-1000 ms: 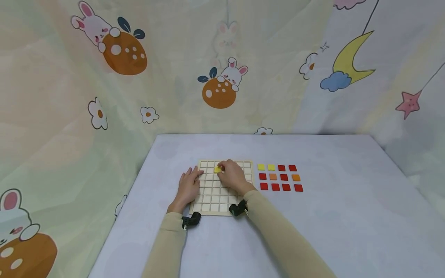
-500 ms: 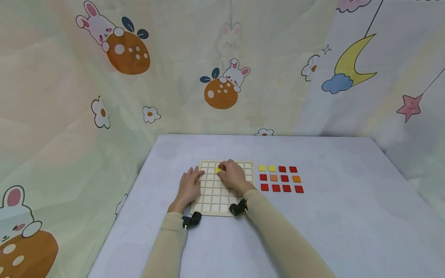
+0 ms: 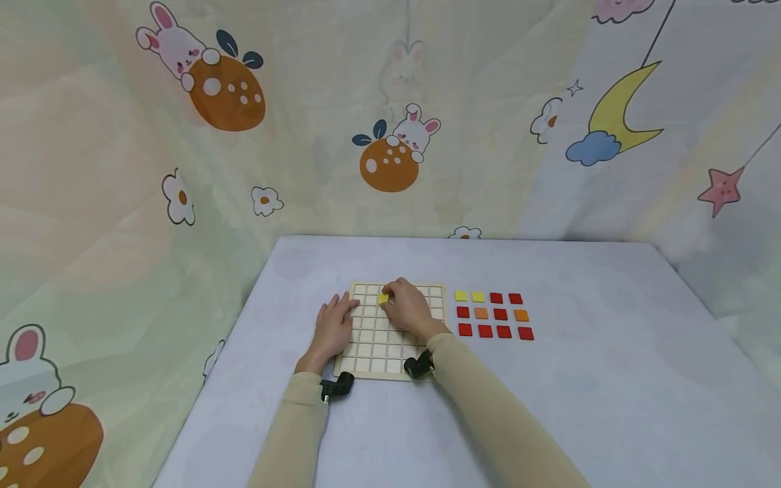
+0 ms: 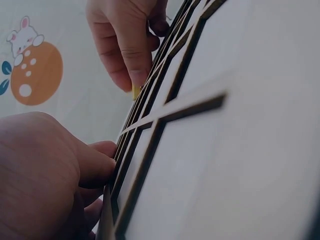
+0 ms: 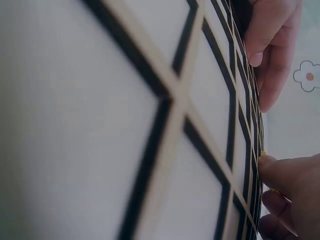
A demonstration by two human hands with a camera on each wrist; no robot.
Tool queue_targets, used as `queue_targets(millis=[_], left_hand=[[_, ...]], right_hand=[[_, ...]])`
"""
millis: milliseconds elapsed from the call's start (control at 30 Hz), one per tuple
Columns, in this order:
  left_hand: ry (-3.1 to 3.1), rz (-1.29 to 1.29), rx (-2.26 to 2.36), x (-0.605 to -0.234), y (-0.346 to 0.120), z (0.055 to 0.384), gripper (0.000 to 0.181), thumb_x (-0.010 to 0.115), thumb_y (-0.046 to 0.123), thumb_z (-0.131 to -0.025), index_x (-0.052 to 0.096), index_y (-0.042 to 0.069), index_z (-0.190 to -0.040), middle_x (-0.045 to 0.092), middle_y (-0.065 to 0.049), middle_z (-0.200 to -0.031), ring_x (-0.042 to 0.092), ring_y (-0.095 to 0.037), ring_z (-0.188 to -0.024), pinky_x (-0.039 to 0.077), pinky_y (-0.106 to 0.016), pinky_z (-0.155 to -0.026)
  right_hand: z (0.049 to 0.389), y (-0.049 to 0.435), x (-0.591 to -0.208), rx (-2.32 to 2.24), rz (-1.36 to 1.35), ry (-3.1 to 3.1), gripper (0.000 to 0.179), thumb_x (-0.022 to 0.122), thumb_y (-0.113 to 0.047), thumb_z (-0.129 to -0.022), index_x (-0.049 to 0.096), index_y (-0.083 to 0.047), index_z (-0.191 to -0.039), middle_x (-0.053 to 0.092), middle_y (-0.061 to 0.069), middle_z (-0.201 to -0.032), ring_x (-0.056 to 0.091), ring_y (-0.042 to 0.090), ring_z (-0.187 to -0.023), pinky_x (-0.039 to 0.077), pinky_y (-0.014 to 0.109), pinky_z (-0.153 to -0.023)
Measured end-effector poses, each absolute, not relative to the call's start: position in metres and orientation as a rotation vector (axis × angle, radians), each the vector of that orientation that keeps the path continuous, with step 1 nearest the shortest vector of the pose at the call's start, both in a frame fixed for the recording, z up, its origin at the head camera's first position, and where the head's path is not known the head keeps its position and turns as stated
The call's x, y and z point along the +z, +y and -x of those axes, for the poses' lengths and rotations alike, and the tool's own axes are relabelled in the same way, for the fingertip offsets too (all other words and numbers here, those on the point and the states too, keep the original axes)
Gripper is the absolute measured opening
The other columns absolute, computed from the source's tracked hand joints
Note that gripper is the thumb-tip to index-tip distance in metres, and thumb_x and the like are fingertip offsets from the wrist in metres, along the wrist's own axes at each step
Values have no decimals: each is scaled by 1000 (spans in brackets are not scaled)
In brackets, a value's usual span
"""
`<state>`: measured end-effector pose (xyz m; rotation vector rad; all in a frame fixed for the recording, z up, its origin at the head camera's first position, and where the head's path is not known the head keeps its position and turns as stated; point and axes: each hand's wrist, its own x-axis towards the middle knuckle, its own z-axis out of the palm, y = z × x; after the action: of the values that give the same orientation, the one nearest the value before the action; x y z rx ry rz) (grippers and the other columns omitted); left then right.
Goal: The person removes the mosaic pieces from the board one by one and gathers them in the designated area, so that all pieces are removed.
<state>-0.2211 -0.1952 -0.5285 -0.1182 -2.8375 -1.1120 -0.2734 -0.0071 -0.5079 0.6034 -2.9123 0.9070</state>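
Observation:
A pale wooden grid board (image 3: 377,350) lies on the table, its square cells bounded by thin raised strips. My right hand (image 3: 407,308) reaches over its far part and pinches a small yellow square tile (image 3: 383,299) between thumb and fingers. In the left wrist view that yellow tile (image 4: 136,92) shows at the fingertips, close to the grid; whether it touches a cell cannot be told. My left hand (image 3: 333,324) rests at the board's left edge with its fingers extended, the thumb side touching the frame. The right forearm and hand cover part of the board's right side.
Right of the board, loose square tiles lie in three rows: yellow tiles (image 3: 478,297) at the back, several red tiles (image 3: 504,331), and orange tiles (image 3: 521,315). A white cloth covers the table (image 3: 610,379). A printed curtain (image 3: 305,122) hangs behind and at the sides.
Both hands stay almost in place. The yellow tile in the right fingers looks slightly more tilted than before. The head view has shifted a little.

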Motion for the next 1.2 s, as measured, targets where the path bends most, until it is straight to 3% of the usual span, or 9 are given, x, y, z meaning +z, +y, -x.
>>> queue_targets(millis=[267, 500, 867, 1200], left_hand=[[-2834, 117, -1115, -529, -195, 221, 39, 44, 3, -100, 57, 6, -136, 33, -15, -156, 17, -34, -148, 3, -48, -122], [-2817, 134, -1122, -529, -194, 220, 39, 44, 2, -99, 57, 5, -135, 34, -16, -155, 18, -35, -147, 4, -49, -121], [-2826, 130, -1134, -529, -195, 221, 39, 43, 4, -100, 56, 6, -137, 32, -15, -156, 16, -34, -148, 3, -48, -122], [-2831, 125, -1134, -529, -195, 221, 40, 43, 3, -100, 56, 6, -137, 32, -16, -156, 16, -35, -148, 3, -49, -121]], right_hand=[[270, -3, -507, 886, -595, -2945, 35, 67, -24, -94, 65, -9, -125, 59, 7, -114, 61, 19, -96, 54, 34, -84], [264, 13, -504, 966, -601, -2889, 30, 66, -20, -93, 67, -8, -120, 59, 7, -112, 60, 18, -90, 54, 34, -83], [252, 47, -501, 1177, -436, -2860, 29, 69, -23, -90, 69, -13, -118, 60, 1, -111, 57, 18, -97, 52, 36, -88], [237, 69, -498, 1139, -377, -2796, 29, 69, -22, -90, 69, -14, -117, 60, 0, -118, 55, 19, -89, 53, 32, -78]])
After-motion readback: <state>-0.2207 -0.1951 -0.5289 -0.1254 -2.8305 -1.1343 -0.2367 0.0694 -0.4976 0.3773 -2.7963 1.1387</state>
